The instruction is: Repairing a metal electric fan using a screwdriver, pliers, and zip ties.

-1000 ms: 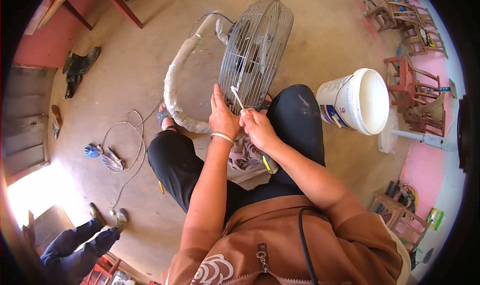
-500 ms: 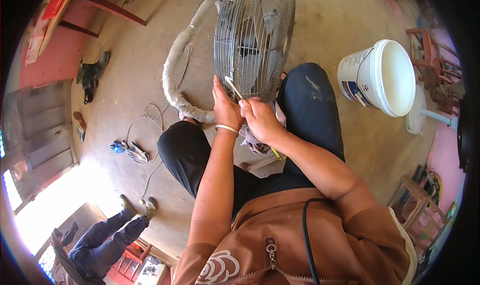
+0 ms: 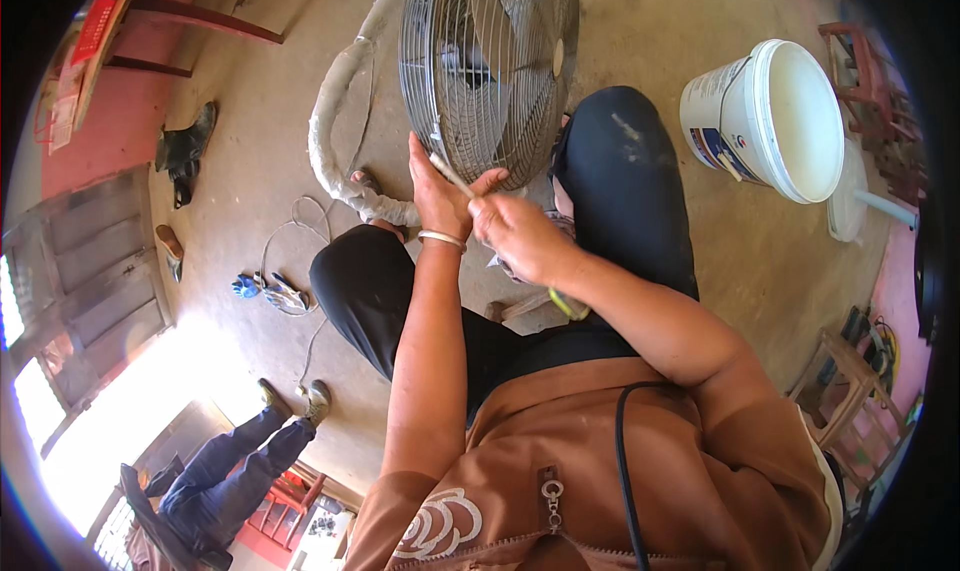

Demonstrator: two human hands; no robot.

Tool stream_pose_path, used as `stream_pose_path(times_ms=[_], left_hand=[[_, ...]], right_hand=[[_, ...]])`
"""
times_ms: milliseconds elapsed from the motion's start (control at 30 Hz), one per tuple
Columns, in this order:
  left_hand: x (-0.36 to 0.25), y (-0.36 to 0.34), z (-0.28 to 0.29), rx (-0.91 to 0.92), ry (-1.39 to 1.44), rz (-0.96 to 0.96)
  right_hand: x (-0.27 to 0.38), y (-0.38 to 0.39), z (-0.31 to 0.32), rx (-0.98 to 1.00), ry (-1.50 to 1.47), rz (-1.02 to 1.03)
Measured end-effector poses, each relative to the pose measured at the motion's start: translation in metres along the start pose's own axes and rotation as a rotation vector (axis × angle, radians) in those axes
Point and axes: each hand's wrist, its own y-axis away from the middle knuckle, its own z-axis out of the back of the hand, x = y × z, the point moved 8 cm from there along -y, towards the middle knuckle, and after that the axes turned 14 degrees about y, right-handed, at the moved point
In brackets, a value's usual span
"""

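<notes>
My left hand [image 3: 438, 196] lies against the bottom of a round metal fan cage [image 3: 485, 96], fingers stretched upward and thumb spread out. My right hand [image 3: 515, 231], just beside it, grips a thin pale stick [image 3: 450, 174], whose far end touches or lies very near the lower bars of the cage. A white-wrapped curved tube [image 3: 325, 136] loops left of the fan. Between my knees lies a crumpled cloth [image 3: 562, 226], partly hidden by my right hand and arm, with a yellow object [image 3: 568, 306] below it.
A white bucket [image 3: 745, 121] and a pale lid [image 3: 845, 191] are at the right. Blue gloves [image 3: 270, 289] and a cord [image 3: 295, 211] lie at left, near shoes and boots [image 3: 185, 136]. A person's legs [image 3: 240, 471] show at lower left. Wooden chairs [image 3: 840, 381] line the right wall.
The fan appears higher and slightly further left as the view shifts. My left thumb has spread away from the fingers, and my right hand with the stick has drawn slightly apart from that palm.
</notes>
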Motion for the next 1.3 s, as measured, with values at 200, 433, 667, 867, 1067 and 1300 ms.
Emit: stream_pose_path(times_ms=[200,433,667,867,1067,1300], left_hand=[[-0.006,0.004,0.003,-0.032,-0.015,0.074],[-0.011,0.004,0.004,-0.068,-0.030,0.063],[-0.017,0.004,0.003,-0.038,0.035,0.170],[-0.019,0.004,0.003,-0.039,0.027,0.170],[-0.020,0.005,-0.001,-0.033,0.035,0.168],[-0.025,0.005,0.000,-0.062,0.017,0.142]], right_hand=[[0.014,-0.015,0.054,-0.102,0.576,0.023],[0.014,-0.022,0.065,-0.072,0.807,-0.015],[0.013,-0.026,0.068,-0.048,0.812,0.011],[0.019,-0.036,0.075,0.210,0.677,-0.132],[0.023,-0.030,0.078,0.444,0.758,-0.388],[0.024,-0.036,0.079,0.459,0.689,-0.413]])
